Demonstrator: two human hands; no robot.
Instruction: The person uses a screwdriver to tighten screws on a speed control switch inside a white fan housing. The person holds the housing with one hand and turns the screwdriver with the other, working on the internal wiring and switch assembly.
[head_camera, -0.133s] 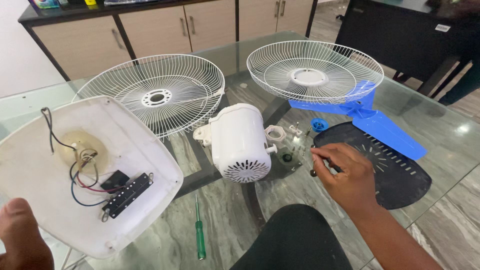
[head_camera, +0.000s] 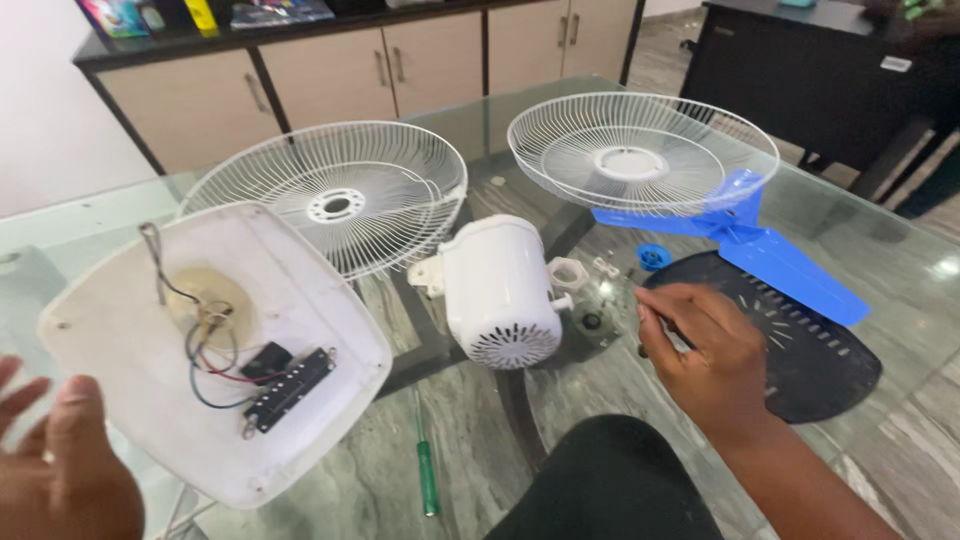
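Base (head_camera: 215, 350) tipped wiring-side up, exposing switch block; left hand (head_camera: 60, 470) beside it, fingers spread, empty. Right hand (head_camera: 710, 350) pinches thin dark tool near motor (head_camera: 500, 290).

A home dining room: glass table (head_camera: 900, 300), wooden sideboard cabinets (head_camera: 400, 65), marble floor.

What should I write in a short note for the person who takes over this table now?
Left hand: open, empty, beside the white square base plate with wires.
Right hand: closed on a thin dark tool, next to the white motor housing.
On the glass table: two white wire grilles, blue blade, black cover, green screwdriver.
Done: fan lies in separate parts.
Left: nothing joined yet.
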